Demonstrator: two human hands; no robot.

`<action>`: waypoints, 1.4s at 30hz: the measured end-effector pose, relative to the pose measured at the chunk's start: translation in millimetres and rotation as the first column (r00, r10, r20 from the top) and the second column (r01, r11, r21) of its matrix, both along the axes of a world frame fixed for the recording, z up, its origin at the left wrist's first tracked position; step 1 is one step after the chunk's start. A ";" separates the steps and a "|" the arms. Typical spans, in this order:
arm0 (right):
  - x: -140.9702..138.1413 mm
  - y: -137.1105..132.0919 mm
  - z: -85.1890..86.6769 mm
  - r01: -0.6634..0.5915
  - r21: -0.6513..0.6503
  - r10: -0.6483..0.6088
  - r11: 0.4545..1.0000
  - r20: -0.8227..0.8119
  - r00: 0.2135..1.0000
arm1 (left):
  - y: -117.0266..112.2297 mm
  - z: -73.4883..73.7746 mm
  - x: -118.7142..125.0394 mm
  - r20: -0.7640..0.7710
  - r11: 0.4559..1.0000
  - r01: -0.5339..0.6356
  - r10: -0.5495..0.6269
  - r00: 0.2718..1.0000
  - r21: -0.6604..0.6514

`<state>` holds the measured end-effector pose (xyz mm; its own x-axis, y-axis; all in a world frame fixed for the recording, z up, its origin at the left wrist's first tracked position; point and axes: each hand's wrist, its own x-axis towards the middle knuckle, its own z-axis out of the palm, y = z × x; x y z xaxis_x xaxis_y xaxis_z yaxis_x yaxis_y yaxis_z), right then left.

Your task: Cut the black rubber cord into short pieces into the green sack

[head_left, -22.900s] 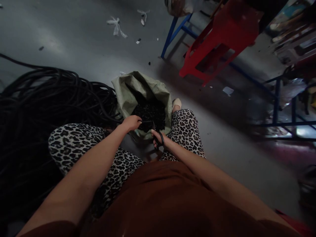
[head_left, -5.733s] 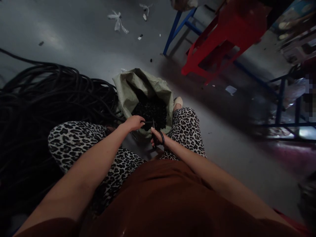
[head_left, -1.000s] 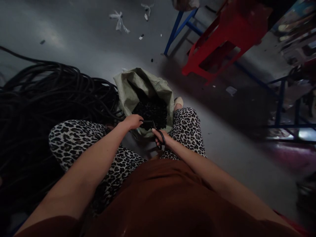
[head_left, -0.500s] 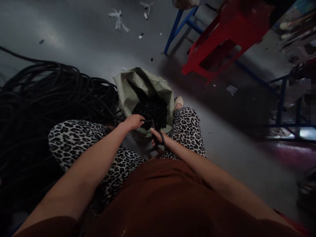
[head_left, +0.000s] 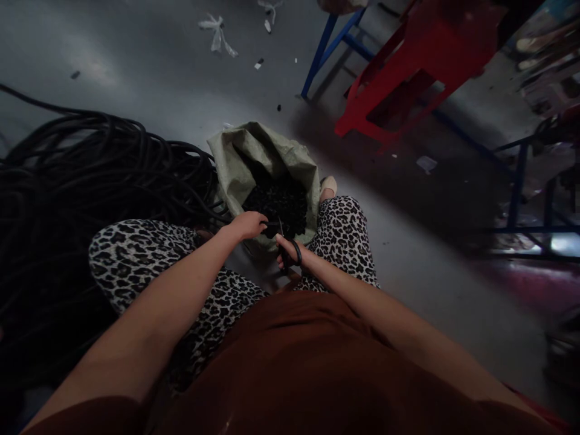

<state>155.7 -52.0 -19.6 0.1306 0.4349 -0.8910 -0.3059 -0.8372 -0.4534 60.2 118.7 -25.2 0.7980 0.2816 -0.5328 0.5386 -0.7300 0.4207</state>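
A pale green woven sack stands with its mouth rolled open between my knees, with many small black pieces inside. Over its near rim, my left hand is closed on a black rubber strip whose short end points right. Black-handled scissors are gripped in my right hand, just right of the strip's end. Their thin blades point up over the sack; whether they touch the strip I cannot tell.
A big tangle of black rubber cord lies on the floor to the left. At upper right stand a red plastic stool and a blue metal frame. Plastic scraps lie on the floor beyond the sack.
Both hands stay almost where they were over the sack. The right hand's fingers on the scissors have shifted slightly; the view has moved a little.
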 end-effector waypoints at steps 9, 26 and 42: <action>0.7 -0.7 -2.8 -0.018 -0.022 0.018 1.000 -0.003 1.000 | -1.4 -0.8 0.4 0.013 0.999 0.028 -0.028 1.000 -0.032; 0.7 0.8 7.9 -0.052 0.033 0.048 0.998 0.119 0.992 | -2.4 -1.0 2.3 0.036 0.995 0.077 -0.074 0.997 -0.064; 4.4 2.3 12.9 -0.011 -0.020 0.015 1.000 0.234 0.972 | 8.4 3.8 -0.6 -0.073 0.999 0.019 -0.021 0.997 -0.035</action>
<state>160.0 -49.7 -6.7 0.3311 0.4217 -0.8441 -0.1821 -0.8492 -0.4957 59.6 127.2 -21.4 0.7620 0.2462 -0.5990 0.5540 -0.7268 0.4060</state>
